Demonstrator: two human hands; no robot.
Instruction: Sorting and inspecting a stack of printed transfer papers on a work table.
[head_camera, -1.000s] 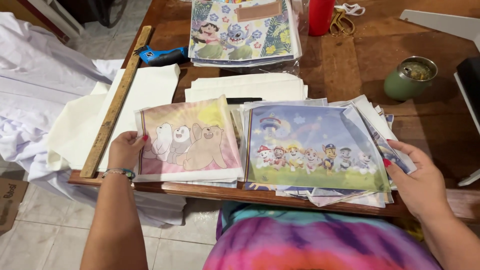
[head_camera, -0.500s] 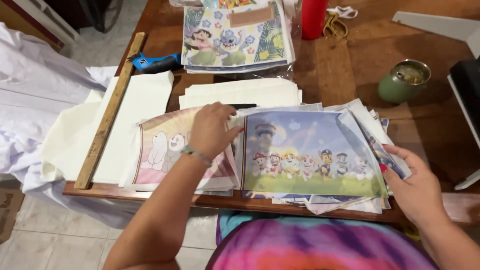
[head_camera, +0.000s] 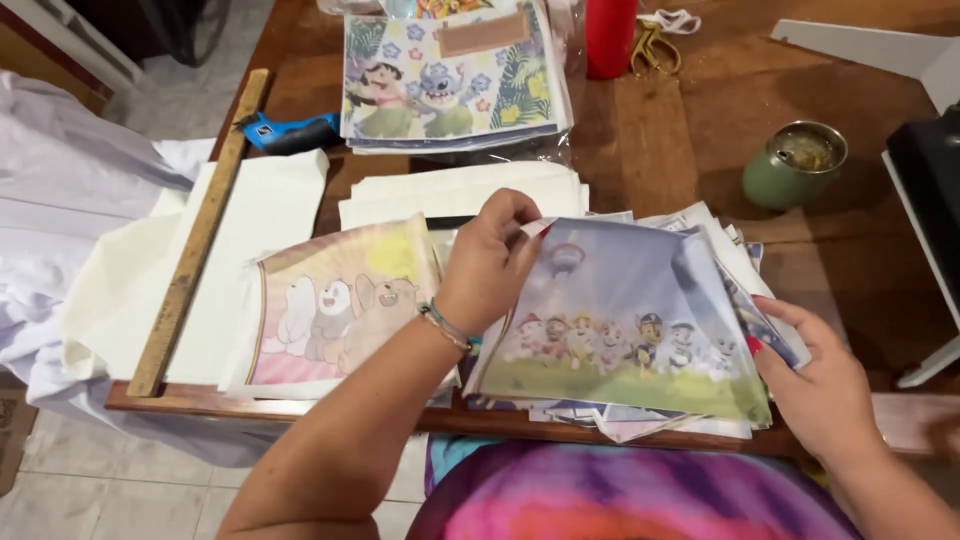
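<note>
Right hand (head_camera: 815, 385) pinching right edge of puppy print (head_camera: 630, 325), atop paper stack at near table (head_camera: 660, 150) edge. Left hand (head_camera: 490, 265) gripping print's top-left corner, lifted. Bear print (head_camera: 335, 305) left. Ruler (head_camera: 200, 235), green cup (head_camera: 795, 165) beyond.

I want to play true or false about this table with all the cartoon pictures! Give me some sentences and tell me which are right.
1. The left hand pinches the top corner of the puppy print. True.
2. The right hand rests on the green cup. False: it holds the right edge of the print stack, and the cup stands apart, farther back on the table.
3. A wooden ruler lies along the left side, over white sheets. True.
4. The bear print lies to the right of the puppy print. False: it lies to its left.
5. The red bottle lies tipped over. False: it stands upright.
</note>
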